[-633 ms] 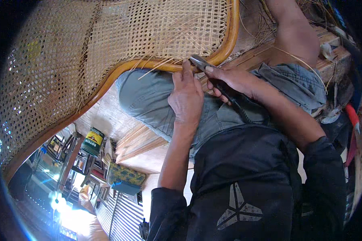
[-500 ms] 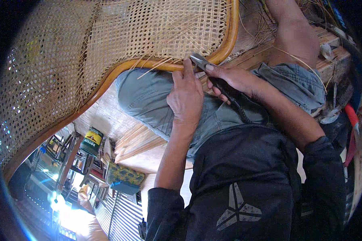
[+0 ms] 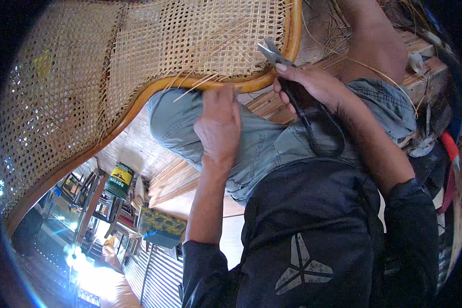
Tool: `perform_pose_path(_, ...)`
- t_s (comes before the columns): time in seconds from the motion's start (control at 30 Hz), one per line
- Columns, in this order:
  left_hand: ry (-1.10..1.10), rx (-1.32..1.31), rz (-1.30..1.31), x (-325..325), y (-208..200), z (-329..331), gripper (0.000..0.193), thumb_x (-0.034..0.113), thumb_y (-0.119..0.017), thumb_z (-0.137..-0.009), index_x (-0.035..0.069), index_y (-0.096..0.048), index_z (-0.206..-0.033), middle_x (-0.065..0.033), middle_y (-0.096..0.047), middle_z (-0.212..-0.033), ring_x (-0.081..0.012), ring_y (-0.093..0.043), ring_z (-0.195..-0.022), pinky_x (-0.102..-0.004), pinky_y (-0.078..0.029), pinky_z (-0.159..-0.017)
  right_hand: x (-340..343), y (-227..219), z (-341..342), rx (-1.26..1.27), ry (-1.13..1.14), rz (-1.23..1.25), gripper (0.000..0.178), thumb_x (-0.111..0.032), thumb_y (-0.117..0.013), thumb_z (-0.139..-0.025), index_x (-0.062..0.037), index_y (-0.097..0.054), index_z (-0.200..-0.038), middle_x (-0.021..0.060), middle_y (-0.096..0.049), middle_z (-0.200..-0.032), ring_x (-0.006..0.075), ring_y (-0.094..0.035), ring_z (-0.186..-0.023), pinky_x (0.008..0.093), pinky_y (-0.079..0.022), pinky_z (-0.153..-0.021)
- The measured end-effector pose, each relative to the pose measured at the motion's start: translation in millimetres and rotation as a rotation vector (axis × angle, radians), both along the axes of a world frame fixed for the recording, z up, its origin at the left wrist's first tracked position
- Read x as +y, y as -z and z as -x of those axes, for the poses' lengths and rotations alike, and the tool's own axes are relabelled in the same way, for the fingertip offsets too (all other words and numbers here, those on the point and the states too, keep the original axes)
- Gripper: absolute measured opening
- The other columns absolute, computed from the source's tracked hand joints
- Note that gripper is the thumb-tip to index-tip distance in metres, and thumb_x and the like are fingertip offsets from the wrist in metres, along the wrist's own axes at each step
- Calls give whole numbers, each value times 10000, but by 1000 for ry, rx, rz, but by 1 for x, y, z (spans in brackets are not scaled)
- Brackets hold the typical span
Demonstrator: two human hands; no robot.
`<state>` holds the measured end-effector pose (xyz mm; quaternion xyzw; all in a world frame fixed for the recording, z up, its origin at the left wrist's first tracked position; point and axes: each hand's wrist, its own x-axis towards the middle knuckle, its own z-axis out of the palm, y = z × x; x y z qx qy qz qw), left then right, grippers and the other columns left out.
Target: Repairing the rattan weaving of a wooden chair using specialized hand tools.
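Observation:
A woven cane panel in a curved, varnished wooden frame lies over my lap at the upper left. Several loose cane strands stick out past its lower edge. At that edge, beside the strands, is my left hand, its fingers curled together; whatever they pinch is hidden. To its right, my right hand grips a pair of snips with black looped handles. Their metal blades are parted and point up and left, over the frame's right-hand curve.
My bent leg in grey trousers is under the frame. Cane scraps litter the wooden floor at the upper right. A red-handled tool is at the far right. A green and yellow can stands at the lower left.
My left hand has drawn left and down along the frame, its fingers now curled. The snips have moved up and right, away from it, and their blades have opened.

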<state>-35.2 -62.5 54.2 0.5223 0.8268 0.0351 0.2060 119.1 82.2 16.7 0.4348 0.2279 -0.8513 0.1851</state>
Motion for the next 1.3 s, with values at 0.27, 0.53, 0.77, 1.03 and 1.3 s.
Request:
perform_pose_path(0.27,-134,-193,-138,20,16,15,192,156,-574,-811,74,-588,-984,-76,-570,-818,-212,-585,-692,-305,-474,-546,2,5,8,61,-209,-273,447,-487,-487,-857,-52,-556,-783,42,-567,-626,130,-547,-513,257,-440,-483)
perform_pose_path(0.53,-1343,-1341,-494,-23,-12,-44,319,351,-538,-874,46,-578,-961,-101,-602,-884,-44,-373,-450,-171,-291,-399,-53,-33,38,439,-716,-798,526,-509,-489,-789,0,-623,-782,206,-603,-667,359,-605,-682,428,-478,-650)
perform_pose_path(0.77,-1520,-1493,-743,-99,-43,2,320,381,-512,-885,69,-513,-958,-72,-545,-779,-41,-264,-383,-180,-210,-331,-29,19,49,209,-204,-1261,157,-196,-567,-842,-46,-547,-883,90,-556,-775,165,-534,-696,291,-440,-647)
perform_pose_path(1.03,-1273,-1873,-707,-159,-18,40,386,427,-475,-892,46,-492,-956,-43,-493,-714,-32,-187,-346,-188,-160,-298,-39,32,63,282,-471,-1571,107,-113,-550,-798,-77,-541,-898,129,-559,-818,330,-564,-793,389,-462,-662)
perform_pose_path(1.3,-1209,-1927,-645,-153,-12,47,388,435,-505,-875,53,-469,-936,-43,-489,-729,-32,-195,-348,-182,-165,-291,-31,32,70,238,-604,-1511,82,-96,-565,-770,-51,-512,-812,124,-547,-782,326,-549,-760,383,-445,-636)
